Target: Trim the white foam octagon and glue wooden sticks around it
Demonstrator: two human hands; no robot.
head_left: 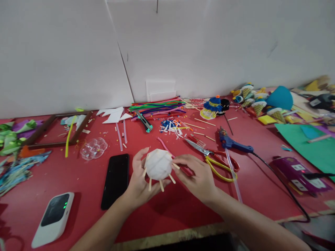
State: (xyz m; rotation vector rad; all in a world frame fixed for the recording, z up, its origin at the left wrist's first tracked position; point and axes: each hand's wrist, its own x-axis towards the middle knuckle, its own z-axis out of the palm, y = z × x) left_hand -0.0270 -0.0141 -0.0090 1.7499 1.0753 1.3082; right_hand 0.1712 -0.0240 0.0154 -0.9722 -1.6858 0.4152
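A round white piece (pixel 158 164) with several short wooden sticks poking out from its edge is held above the red table. My left hand (pixel 140 181) is wrapped round its left side and underside. With thumb and fingers pinched, my right hand (pixel 196 174) grips one wooden stick (pixel 176 166) at the right edge of the white piece. A pink strip (pixel 163 143) lies on the table behind it. Beyond my right hand are scissors (pixel 209 153) with red and yellow handles, and a blue glue gun (pixel 234 142).
A black phone (pixel 115 181) and a white device (pixel 53 219) lie to the left. Farther back are a cutter knife (pixel 143 121), coloured pipe cleaners (pixel 157 106) and small scraps (pixel 172 126). A purple power strip (pixel 300 174) with the glue gun's cord sits at right.
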